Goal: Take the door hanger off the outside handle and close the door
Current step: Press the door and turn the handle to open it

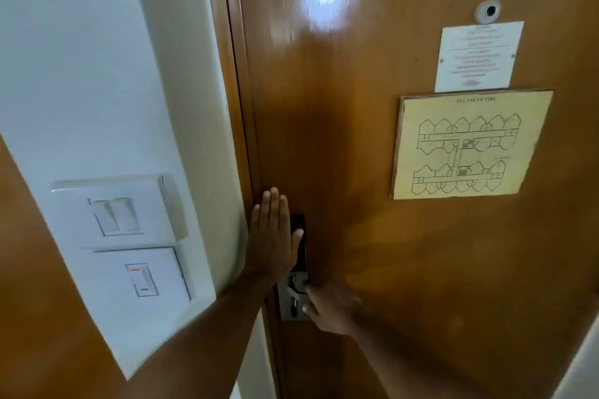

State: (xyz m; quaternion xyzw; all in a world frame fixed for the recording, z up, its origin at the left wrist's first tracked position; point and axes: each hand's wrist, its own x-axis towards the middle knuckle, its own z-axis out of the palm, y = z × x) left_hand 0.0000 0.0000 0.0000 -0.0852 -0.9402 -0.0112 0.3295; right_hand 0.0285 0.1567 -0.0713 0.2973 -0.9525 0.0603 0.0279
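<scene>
Our left fingers (274,204) lie flat and together, holding nothing, pressed on the door (356,204) right at its latch edge, with the left hand (274,236) partly over the dark lock panel (299,223). The right hand (334,308) sits just below at the metal lock plate (293,301), fingers curled at the latch; whether they grip anything we cannot tell. To finish well, we judge that we should keep steady pressure near the edge until the latch catches, then test it. The door is glossy brown wood, seemingly flush with its frame (240,107), with a fire plan (466,146) on its right. The door hanger is nowhere in view.
</scene>
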